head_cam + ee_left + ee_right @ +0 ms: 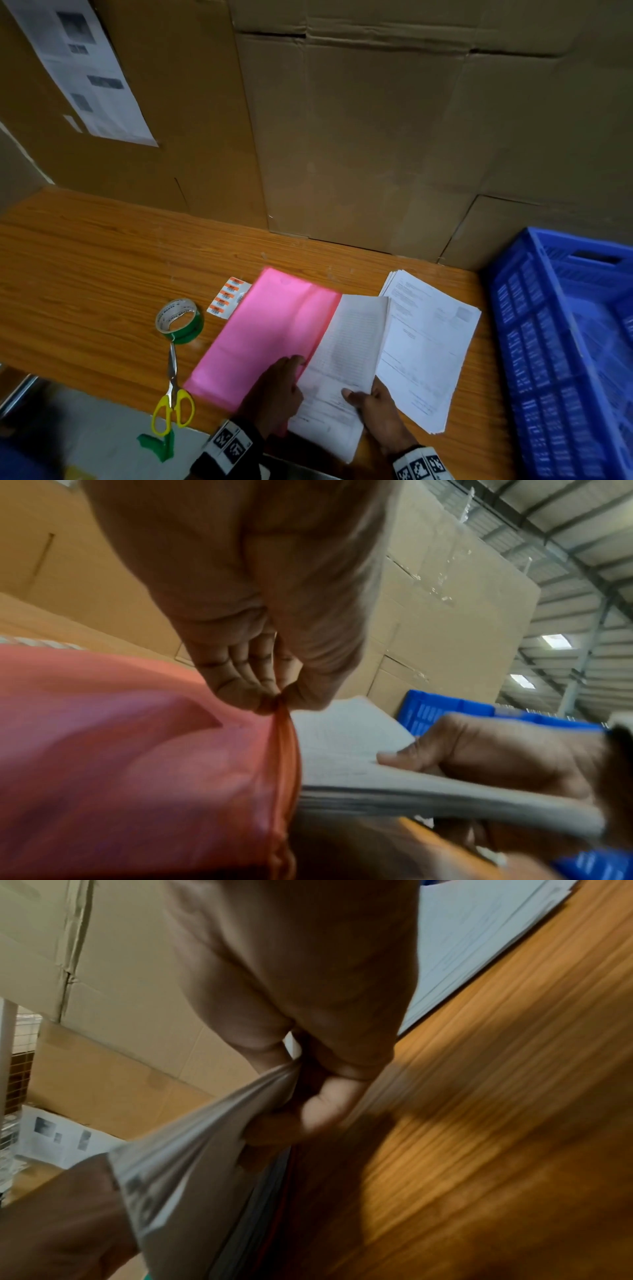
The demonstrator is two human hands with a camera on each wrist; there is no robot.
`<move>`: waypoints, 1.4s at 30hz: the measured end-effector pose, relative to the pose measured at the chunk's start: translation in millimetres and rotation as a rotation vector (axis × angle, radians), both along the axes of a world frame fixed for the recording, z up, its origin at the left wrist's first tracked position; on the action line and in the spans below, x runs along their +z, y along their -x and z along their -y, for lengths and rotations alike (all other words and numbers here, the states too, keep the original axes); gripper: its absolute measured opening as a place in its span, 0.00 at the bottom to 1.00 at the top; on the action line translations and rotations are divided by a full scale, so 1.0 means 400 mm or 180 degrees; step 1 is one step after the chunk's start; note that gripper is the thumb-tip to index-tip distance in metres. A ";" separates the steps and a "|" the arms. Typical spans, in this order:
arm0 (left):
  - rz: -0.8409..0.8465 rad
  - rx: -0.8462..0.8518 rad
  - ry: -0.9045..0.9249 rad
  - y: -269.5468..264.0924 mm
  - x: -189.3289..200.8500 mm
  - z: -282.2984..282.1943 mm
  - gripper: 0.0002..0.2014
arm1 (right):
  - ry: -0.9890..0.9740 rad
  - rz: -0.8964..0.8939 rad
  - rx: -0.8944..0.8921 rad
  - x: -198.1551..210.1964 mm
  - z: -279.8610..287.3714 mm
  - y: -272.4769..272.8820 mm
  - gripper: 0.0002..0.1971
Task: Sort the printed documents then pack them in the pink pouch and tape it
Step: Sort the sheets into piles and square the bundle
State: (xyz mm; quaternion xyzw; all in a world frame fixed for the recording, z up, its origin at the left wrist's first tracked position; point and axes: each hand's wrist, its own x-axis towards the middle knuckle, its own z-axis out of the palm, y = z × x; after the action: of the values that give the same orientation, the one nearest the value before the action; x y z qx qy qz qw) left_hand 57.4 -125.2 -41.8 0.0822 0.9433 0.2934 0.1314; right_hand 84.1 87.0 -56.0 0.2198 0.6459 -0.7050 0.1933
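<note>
The pink pouch (267, 329) lies flat on the wooden table (85, 267). My left hand (277, 387) pinches the open edge of the pink pouch (137, 764) between thumb and fingers (246, 693). A stack of printed documents (346, 356) is partly inside the pouch mouth. My right hand (373, 407) grips the stack's near end, thumb on top. In the right wrist view the fingers (318, 1107) curl around the sheaf of documents (192, 1142). A second pile of printed sheets (428, 346) lies on the table just right of the held stack.
A green tape roll (180, 320) and yellow-handled scissors (173, 394) lie left of the pouch. A strip of orange labels (227, 296) sits at the pouch's far left corner. A blue crate (565, 359) stands at the right. Cardboard boxes (359, 137) wall the back.
</note>
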 end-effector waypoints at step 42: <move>-0.0334 -0.0126 0.0799 -0.150 0.001 0.047 0.22 | -0.0318 -0.0561 -0.0266 -0.044 0.049 -0.020 0.13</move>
State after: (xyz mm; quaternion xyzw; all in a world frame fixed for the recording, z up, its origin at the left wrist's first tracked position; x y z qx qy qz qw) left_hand 117.5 -143.8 -41.4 0.0989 0.9764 0.1657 0.0970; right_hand 92.2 67.3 -73.8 0.1931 0.6850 -0.6960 0.0950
